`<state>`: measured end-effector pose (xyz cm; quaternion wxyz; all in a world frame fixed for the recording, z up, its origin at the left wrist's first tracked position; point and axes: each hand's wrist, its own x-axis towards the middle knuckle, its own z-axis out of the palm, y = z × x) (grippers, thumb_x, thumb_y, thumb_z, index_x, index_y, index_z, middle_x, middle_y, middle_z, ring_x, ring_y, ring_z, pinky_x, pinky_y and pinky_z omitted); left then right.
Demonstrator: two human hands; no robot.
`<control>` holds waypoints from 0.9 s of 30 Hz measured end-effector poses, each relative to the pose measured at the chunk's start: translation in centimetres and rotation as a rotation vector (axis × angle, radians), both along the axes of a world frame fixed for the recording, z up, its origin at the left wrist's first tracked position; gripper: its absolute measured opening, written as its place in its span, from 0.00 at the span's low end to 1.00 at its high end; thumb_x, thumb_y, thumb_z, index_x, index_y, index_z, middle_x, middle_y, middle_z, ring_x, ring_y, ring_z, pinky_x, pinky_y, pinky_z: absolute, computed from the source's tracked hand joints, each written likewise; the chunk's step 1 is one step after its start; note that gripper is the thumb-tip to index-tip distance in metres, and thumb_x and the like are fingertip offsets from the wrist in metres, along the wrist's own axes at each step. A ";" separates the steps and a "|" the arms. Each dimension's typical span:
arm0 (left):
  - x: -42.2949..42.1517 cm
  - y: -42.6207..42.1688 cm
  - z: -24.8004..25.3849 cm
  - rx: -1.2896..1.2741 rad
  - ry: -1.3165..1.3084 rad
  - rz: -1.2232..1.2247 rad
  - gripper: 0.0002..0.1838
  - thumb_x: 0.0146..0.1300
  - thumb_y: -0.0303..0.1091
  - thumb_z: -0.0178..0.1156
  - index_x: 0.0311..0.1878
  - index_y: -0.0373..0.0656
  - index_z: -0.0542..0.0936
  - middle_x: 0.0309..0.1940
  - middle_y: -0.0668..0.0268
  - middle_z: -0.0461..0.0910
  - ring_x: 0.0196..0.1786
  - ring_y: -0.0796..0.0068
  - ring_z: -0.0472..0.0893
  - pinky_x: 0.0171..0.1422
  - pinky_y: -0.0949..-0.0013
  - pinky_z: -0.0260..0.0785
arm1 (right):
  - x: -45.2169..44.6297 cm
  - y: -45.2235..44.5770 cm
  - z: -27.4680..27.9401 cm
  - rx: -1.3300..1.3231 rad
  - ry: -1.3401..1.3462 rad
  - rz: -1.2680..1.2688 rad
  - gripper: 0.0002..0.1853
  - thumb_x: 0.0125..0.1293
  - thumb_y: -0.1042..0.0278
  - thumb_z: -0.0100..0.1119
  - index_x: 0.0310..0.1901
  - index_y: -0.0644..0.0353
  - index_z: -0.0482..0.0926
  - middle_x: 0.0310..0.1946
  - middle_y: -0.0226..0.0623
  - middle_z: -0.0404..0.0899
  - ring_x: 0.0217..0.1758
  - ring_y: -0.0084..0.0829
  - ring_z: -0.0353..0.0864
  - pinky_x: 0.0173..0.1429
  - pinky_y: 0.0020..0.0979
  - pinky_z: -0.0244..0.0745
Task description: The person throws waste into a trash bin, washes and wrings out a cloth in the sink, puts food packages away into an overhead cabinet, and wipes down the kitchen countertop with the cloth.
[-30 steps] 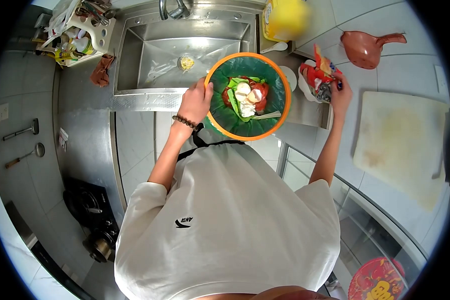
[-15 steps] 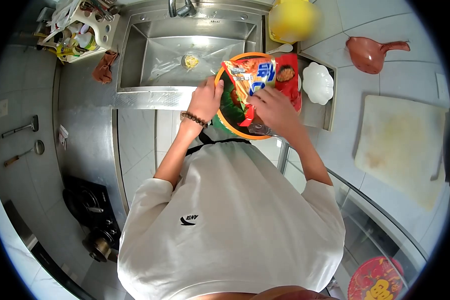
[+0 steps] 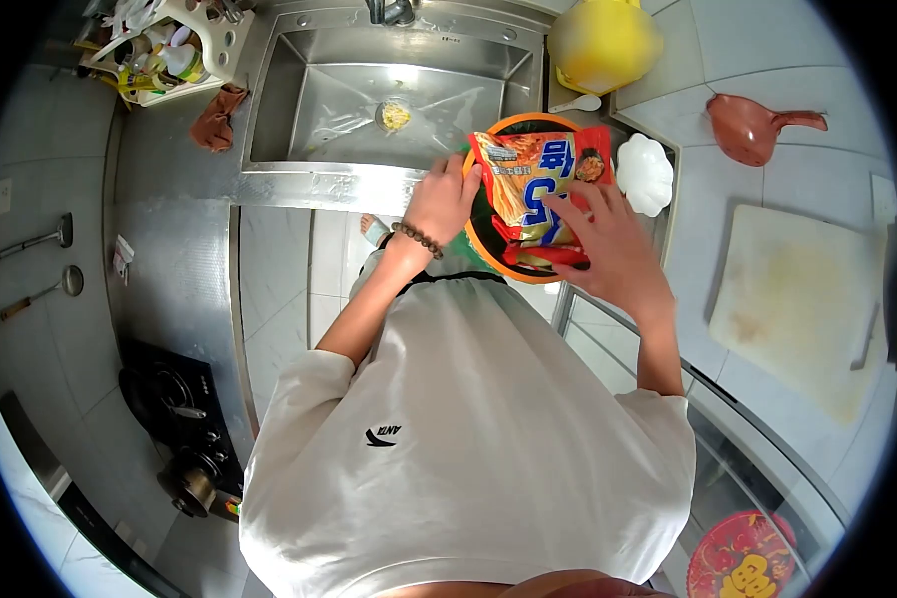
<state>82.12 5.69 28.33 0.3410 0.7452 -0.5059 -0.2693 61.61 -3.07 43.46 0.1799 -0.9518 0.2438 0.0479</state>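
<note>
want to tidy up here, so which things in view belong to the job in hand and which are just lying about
In the job:
orange-rimmed bin, left hand at its rim
red packet over the bin, right hand at it

Apparently just lying about:
brown cloth
white spoon
yellow container
cutting board

Red packet [image 3: 528, 189] crosses from dish [image 3: 645, 176] to bin [image 3: 520, 274]

A second ago at the dish, it now covers most of the bin's mouth (scraps inside now hidden). The right hand's [image 3: 620, 251] fingers, earlier curled on it, are spread.
</note>
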 end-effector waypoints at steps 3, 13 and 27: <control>0.1 -0.3 0.1 0.016 0.009 -0.014 0.20 0.71 0.43 0.47 0.47 0.31 0.72 0.37 0.39 0.76 0.37 0.36 0.77 0.40 0.45 0.72 | 0.2 0.4 -3.6 -0.144 0.132 0.028 0.47 0.42 0.68 0.74 0.67 0.40 0.63 0.65 0.38 0.61 0.51 0.43 0.73 0.57 0.39 0.71; 0.8 -0.2 0.2 0.064 0.008 -0.011 0.18 0.72 0.42 0.45 0.51 0.35 0.70 0.39 0.41 0.75 0.39 0.36 0.76 0.42 0.46 0.71 | 4.8 -1.9 -16.6 -0.013 0.270 0.299 0.51 0.38 0.75 0.74 0.68 0.55 0.56 0.61 0.52 0.60 0.45 0.54 0.79 0.44 0.43 0.81; 2.6 -0.1 1.3 0.024 0.049 -0.061 0.21 0.68 0.44 0.50 0.50 0.33 0.69 0.37 0.40 0.74 0.33 0.36 0.78 0.38 0.49 0.75 | 11.8 -3.5 -15.5 0.306 0.746 0.160 0.27 0.50 0.76 0.62 0.56 0.64 0.73 0.57 0.46 0.73 0.63 0.42 0.71 0.66 0.37 0.65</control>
